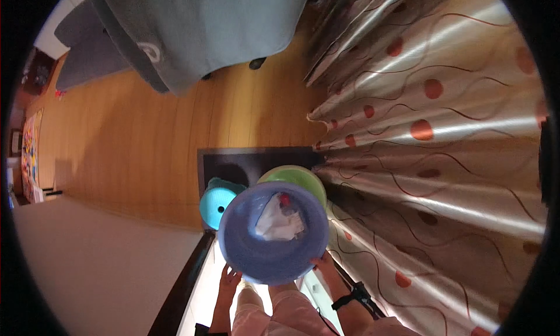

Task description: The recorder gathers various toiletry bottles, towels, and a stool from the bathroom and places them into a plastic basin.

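Note:
A large blue-purple plastic basin (245,253) is held out before me by its near rim. My left hand (229,278) is on the rim's near left side, and my right hand (323,264) grips it on the near right. Inside the basin lies a crumpled white cloth (275,224) with a small red thing (285,199) at its far side. Part of each hand is hidden beneath or behind the basin. Beyond the basin, partly covered by it, is a green basin (302,178). To its left stands a turquoise bucket or basin (214,202) with a dark round spot.
A dark mat (245,159) lies on the wooden floor (153,139) beyond the doorway. A long patterned curtain (420,169) hangs along the right. Grey-blue cloth-covered furniture (210,25) stands ahead. At the lower left are a pale wall (105,261) and a dark door frame (183,283).

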### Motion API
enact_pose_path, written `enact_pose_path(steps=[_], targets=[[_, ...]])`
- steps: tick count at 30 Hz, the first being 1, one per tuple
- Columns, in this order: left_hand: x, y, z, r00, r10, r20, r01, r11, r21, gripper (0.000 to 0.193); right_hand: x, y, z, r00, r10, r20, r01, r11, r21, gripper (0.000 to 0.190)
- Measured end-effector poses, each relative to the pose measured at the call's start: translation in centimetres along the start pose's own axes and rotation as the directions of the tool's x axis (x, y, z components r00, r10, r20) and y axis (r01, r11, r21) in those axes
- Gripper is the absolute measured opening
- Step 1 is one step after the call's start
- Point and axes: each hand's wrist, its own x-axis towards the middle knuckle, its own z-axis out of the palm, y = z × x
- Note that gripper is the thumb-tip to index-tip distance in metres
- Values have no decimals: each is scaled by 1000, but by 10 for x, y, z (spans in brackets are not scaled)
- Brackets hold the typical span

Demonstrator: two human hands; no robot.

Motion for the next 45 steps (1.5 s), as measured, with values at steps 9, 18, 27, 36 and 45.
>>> enact_pose_path(steps=[9,18,27,36,45], targets=[[-12,-7,-94,990,112,-89,-106,992,65,48,-165,71,87,979,-8,-206,43,986,163,36],[-68,-42,-82,972,84,217,-193,816,545,44,-306,219,89,880,286,-380,0,800,601,60],[-159,-152,-86,850,86,520,-505,415,757,30,-395,305,37,414,-535,-737,347,841,-416,50],[-257,-272,-229,868,-128,480,-417,337,844,32,-490,471,29,854,-195,-482,124,977,-175,77],[-305,-347,-252,426,-309,851,-827,249,504,34,-668,569,75,346,-419,-839,481,848,-225,67]])
